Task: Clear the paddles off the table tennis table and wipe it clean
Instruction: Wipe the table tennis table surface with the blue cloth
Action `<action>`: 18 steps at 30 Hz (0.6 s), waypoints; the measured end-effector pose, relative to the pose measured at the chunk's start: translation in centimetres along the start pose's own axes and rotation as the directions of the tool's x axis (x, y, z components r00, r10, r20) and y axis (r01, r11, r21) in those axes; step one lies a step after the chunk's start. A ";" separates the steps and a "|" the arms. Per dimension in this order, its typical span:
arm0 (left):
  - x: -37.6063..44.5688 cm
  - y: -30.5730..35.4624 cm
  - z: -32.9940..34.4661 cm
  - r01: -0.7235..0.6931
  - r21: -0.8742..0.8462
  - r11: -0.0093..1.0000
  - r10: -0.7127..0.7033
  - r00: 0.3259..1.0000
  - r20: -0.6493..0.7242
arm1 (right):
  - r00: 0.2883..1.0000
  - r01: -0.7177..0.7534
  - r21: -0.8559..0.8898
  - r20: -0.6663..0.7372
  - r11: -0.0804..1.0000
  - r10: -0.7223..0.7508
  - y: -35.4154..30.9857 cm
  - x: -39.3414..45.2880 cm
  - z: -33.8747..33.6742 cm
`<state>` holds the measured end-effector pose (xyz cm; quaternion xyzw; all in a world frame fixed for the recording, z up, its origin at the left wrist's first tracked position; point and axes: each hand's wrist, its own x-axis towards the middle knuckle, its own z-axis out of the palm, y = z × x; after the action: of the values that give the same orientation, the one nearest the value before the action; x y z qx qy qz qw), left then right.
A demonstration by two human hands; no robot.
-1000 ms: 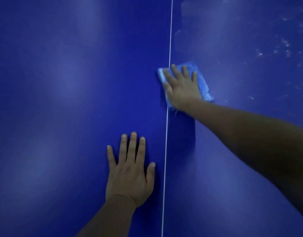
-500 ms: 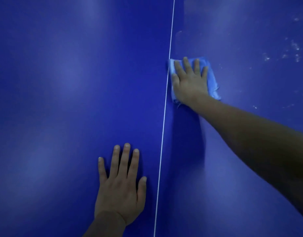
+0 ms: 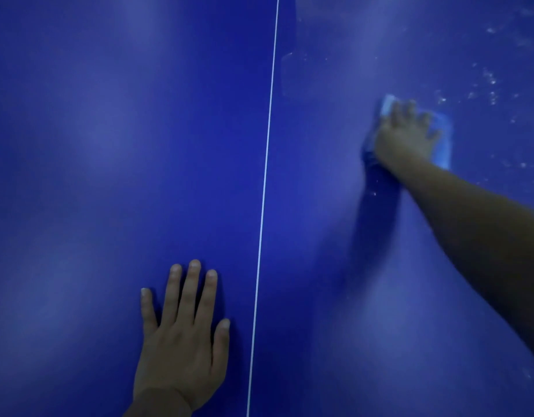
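R hand (image 3: 405,136) blurred, fingers flat, pressing blue cloth (image 3: 441,139), mostly hidden, long axis running away from the viewer, right of white line (image 3: 267,164). L hand (image 3: 181,335) flat on surface (image 3: 109,176), holding nothing.

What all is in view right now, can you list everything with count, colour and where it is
table: one, dark blue, fills the whole view
centre line: one, thin, white, runs top to bottom just left of the middle
cloth: one, light blue, flat on the table right of the line, upper right
specks: many, whitish, scattered over the table at the far upper right, beyond the cloth
left hand: one, flat on the table with fingers straight, bottom, just left of the line
right hand: one, blurred, pressing down on the cloth, arm reaching in from the right edge
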<state>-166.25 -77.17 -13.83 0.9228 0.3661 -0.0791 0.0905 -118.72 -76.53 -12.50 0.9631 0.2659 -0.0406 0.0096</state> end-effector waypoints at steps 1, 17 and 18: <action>0.0 0.0 0.0 0.001 -0.004 1.000 -0.001 1.000 -0.002 | 0.987 -0.163 0.079 0.030 0.983 0.161 2.3 0.4 -0.6; 0.0 -0.1 0.4 0.006 0.010 1.000 -0.006 0.998 -0.062 | 0.960 -0.280 0.174 0.064 0.944 0.273 5.0 -0.8 -0.8; 0.0 -0.1 0.4 0.007 0.011 1.000 -0.006 0.998 -0.061 | 0.968 -0.250 0.159 0.060 0.955 0.243 4.0 -2.0 -0.6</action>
<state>-166.35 -77.20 -14.19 0.9240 0.3712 -0.0534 0.0741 -118.35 -81.02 -11.79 0.9852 0.1393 -0.0802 -0.0602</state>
